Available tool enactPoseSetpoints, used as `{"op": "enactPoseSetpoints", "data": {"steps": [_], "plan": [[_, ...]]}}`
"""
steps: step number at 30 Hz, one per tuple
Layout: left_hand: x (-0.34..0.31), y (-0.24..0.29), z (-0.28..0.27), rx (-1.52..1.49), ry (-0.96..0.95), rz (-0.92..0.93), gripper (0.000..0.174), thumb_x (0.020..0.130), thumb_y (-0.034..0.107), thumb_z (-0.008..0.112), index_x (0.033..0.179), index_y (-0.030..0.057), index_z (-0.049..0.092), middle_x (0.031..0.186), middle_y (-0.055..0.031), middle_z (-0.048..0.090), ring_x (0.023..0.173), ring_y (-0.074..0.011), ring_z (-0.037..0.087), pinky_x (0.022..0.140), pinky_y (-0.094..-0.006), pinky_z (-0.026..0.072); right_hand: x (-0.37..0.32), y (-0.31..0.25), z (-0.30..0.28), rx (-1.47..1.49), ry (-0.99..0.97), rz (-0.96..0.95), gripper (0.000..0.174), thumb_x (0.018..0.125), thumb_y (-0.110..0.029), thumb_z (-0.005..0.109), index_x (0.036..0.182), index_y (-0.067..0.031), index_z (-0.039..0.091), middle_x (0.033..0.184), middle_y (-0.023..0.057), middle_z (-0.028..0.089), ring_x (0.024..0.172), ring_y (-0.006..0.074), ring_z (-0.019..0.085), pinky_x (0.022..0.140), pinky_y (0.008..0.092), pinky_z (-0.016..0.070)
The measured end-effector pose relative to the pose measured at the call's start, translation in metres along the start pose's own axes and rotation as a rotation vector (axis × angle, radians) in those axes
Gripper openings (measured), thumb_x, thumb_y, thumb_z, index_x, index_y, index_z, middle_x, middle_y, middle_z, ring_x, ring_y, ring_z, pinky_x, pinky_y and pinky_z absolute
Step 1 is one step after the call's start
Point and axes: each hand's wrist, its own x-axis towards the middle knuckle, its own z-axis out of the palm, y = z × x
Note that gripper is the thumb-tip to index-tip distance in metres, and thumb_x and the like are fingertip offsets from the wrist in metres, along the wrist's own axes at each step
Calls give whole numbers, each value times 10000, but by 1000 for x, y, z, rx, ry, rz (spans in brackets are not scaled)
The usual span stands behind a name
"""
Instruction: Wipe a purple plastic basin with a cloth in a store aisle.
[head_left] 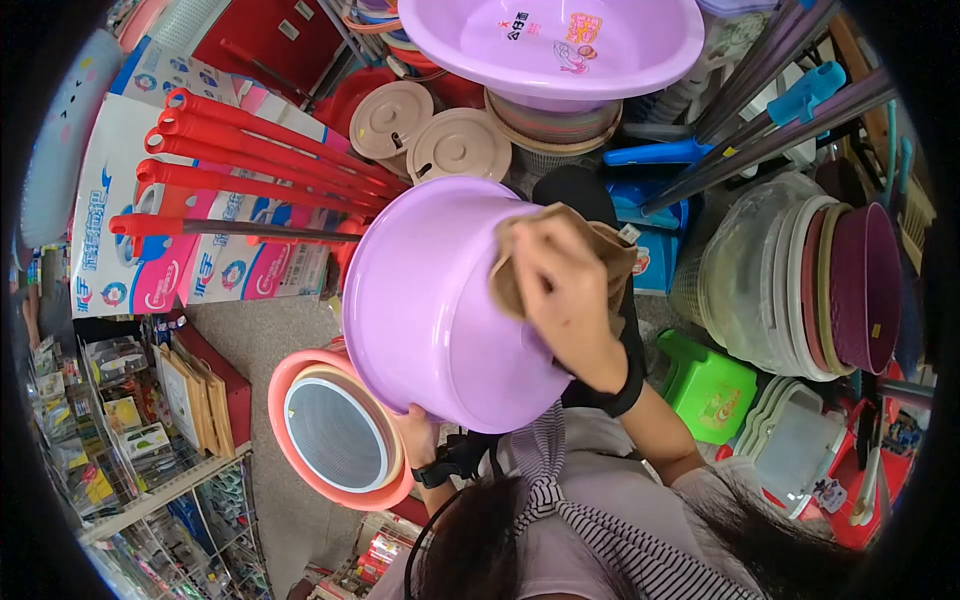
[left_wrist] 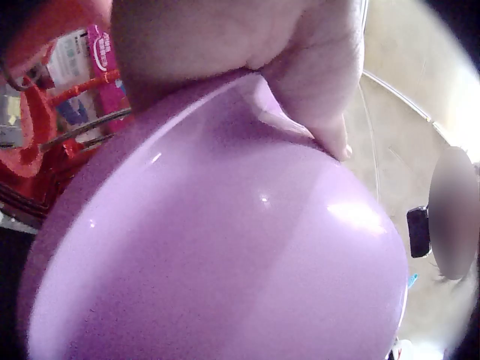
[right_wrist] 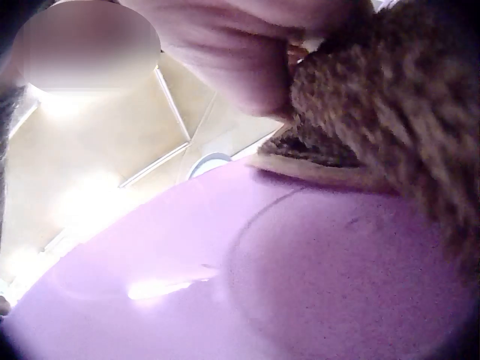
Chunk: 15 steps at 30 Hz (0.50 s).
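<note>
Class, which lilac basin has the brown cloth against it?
The lilac basin gripped by the left hand, the cloth against its outside; the printed basin beyond has none.

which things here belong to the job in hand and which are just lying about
In use:
- purple basin, held by the left hand
- brown cloth against it, in the right hand

Lying about:
- green stool
- red-handled poles
- beige lids

A purple tub (head_left: 410, 290) is being gripped at its rim by the left hand (head_left: 418, 436). A brown cloth (head_left: 512, 285) is being held against the tub's outer surface by the right hand (head_left: 568, 305). Cardboard boxes (head_left: 125, 185) are being partly covered by red handles (head_left: 184, 125). A blue-grey basket (head_left: 335, 435) is being enclosed by a coral basin (head_left: 277, 422). A green plastic stool (head_left: 712, 400) is being flanked by pale stacked containers (head_left: 800, 450).
</note>
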Motion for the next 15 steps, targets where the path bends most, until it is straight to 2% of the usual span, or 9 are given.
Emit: {"op": "enactPoseSetpoints", "data": {"steps": [1, 2, 4, 7, 8, 10, 12, 13, 15], "plan": [[-1, 3, 5, -5, 4, -1, 1083, 750, 595, 785, 1469, -20, 258, 1412, -150, 438, 1255, -282, 470, 1061, -433, 409, 8, 11, -2, -33, 79, -41, 148, 882, 33, 590, 1022, 18, 635, 951, 152, 613, 788, 314, 645, 689, 351, 511], [-1, 7, 10, 64, 45, 29, 1096, 737, 611, 786, 1463, -26, 269, 1409, -152, 442, 1254, -281, 471, 1060, -431, 406, 10, 12, -4, -22, 91, 90, 125, 886, 49, 579, 997, 32, 633, 964, 154, 624, 792, 319, 650, 706, 345, 510], [-1, 11, 18, 131, 93, 66, 1109, 723, 627, 788, 1456, -32, 282, 1405, -155, 446, 1253, -281, 473, 1058, -430, 405, 12, 15, -1, -38, 97, -50, 139, 884, 39, 594, 1015, 20, 636, 959, 153, 617, 789, 316, 648, 698, 347, 512], [-4, 11, 20, 50, 69, 32, 1109, 719, 628, 791, 1453, -34, 288, 1403, -158, 447, 1252, -282, 475, 1055, -432, 406, -2, -7, 11, 41, -2, -37, 200, 877, 0, 626, 1076, -12, 630, 953, 138, 598, 795, 311, 643, 683, 352, 516], [-6, 10, 19, 36, 61, 30, 1109, 718, 629, 792, 1452, -35, 290, 1402, -159, 447, 1251, -283, 475, 1053, -432, 406, -4, -14, 14, 103, -51, 22, 188, 884, -12, 619, 1071, -14, 631, 940, 132, 590, 801, 308, 645, 688, 358, 519], [-8, 9, 18, 31, 49, 41, 1109, 716, 630, 793, 1449, -37, 294, 1401, -161, 447, 1250, -284, 477, 1051, -434, 407, 2, -11, 7, 75, -52, 24, 154, 897, -31, 606, 1046, -13, 643, 915, 143, 596, 799, 317, 641, 677, 373, 511], [-8, 9, 19, 31, 41, 52, 1110, 714, 630, 795, 1447, -38, 299, 1399, -162, 448, 1249, -285, 478, 1049, -435, 407, 17, 8, -2, -33, 45, -32, 141, 902, -39, 599, 1030, -11, 650, 858, 164, 585, 736, 337, 613, 628, 397, 478], [-9, 10, 20, 28, 35, 59, 1110, 712, 631, 796, 1446, -39, 301, 1398, -163, 448, 1248, -286, 479, 1048, -435, 408, 20, 10, -8, -86, 48, 85, 112, 907, -48, 588, 991, 0, 644, 799, 181, 566, 667, 356, 570, 587, 419, 439], [-6, 13, 20, 28, 20, 59, 1108, 716, 620, 800, 1448, -39, 294, 1395, -167, 450, 1253, -284, 476, 1051, -438, 408, 26, 19, -9, -95, 9, 150, 89, 909, -55, 581, 939, 11, 633, 758, 190, 544, 642, 367, 547, 576, 431, 424]]}}
